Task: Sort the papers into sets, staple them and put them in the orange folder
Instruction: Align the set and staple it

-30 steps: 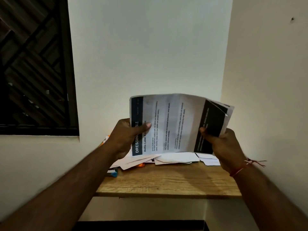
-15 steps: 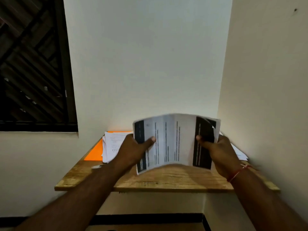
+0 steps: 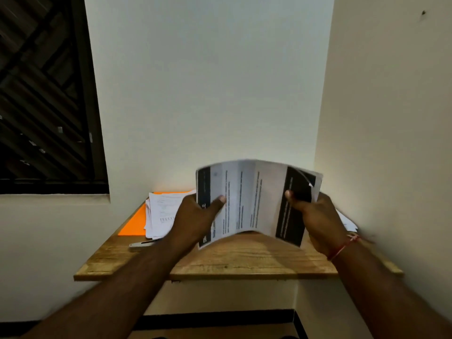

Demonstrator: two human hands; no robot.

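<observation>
Right of the orange card folder [image 3: 132, 223], over the middle of the pale wooden counter [image 3: 244, 263], a sheaf of white printed papers [image 3: 254, 204] with black bands at both ends is held in both hands. It is bowed into an arch, and blur hides whether its lower edge touches the wood. The left hand [image 3: 195, 216] clamps the sheaf's left end, thumb across the front. The right hand [image 3: 315, 218], a red thread bracelet [image 3: 342, 248] at its wrist, pinches the right end the same way.

A second ago the sheaf was higher and its right-hand sheets were fanned apart. Now it has come down toward the counter with the sheets closed together. That suggests a set gathered and being squared up, so stapling is likely next.

What looks like a slim grey stapler [image 3: 141, 245] lies just in front of the folder, on the person's side. A loose stack of white printed sheets [image 3: 161, 214] lies on the folder, covering much of it. More white sheets [image 3: 347, 222] show far right of the folder, behind the right hand.
</observation>
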